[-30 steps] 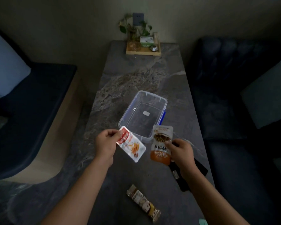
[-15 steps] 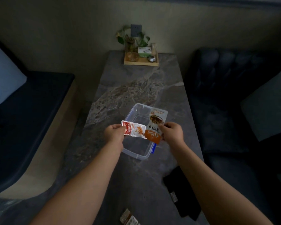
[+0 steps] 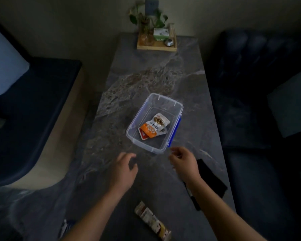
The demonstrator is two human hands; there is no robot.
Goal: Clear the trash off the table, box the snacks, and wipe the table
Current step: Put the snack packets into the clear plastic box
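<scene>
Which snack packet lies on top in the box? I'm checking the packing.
The orange-and-white packet lies on top in the clear box; the red-and-white packet shows only its corners beneath it.

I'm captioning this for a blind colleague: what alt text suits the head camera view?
Two snack packets lie in a clear plastic box on a grey table. Both empty hands, left and right, hover in front of it; another snack bar lies nearer.
</scene>
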